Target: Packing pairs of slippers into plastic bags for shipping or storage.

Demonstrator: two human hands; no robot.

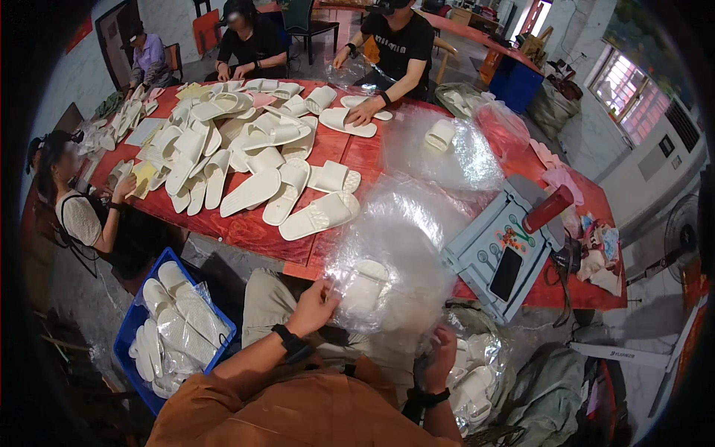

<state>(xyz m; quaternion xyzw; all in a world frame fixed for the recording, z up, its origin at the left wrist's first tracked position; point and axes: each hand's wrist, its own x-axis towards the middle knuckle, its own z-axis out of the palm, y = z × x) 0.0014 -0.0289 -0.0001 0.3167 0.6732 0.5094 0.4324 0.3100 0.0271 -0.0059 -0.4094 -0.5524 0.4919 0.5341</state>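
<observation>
In front of me, at the table's near edge, a clear plastic bag holds a cream slipper. My left hand is closed on the left side of that bag, beside the slipper. My right hand is lower, off the right edge of the bag, with its fingers curled; what they hold is hidden. A large heap of cream slippers covers the table to the left. Nearest the bag lies a single slipper with a quilted strap. Another slipper rests on a stack of clear bags.
A grey-blue tray carries a phone and a red cylinder. A blue crate of bagged slippers stands at lower left, a sack of slippers at lower right. Across the red table, a co-worker's hand touches a slipper; others sit left.
</observation>
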